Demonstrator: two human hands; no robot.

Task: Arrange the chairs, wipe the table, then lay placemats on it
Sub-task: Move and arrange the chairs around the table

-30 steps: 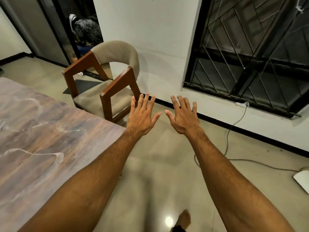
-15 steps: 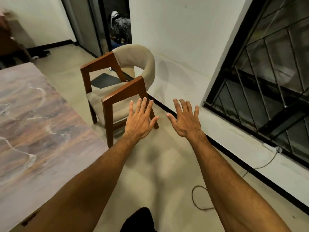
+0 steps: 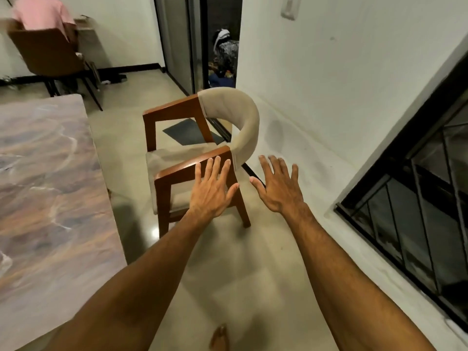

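A wooden armchair [image 3: 177,171] with a beige padded seat and curved beige backrest stands on the floor just right of the marble-patterned table [image 3: 48,188]. My left hand [image 3: 211,188] is spread open in front of the chair's near armrest, fingertips over the wood; whether it touches is unclear. My right hand [image 3: 278,188] is spread open to the right of the chair, beside the backrest's end, holding nothing. No placemats or cloth are in view.
A person in a pink top sits on a brown chair [image 3: 48,54] at the far left. A dark doorway [image 3: 220,41] opens behind the armchair, with a grey mat [image 3: 190,131] on the floor. A black barred window [image 3: 417,211] lines the right wall.
The view has swung left and moved closer to the armchair. Both open hands have come up to the chair, the left now over its near armrest.
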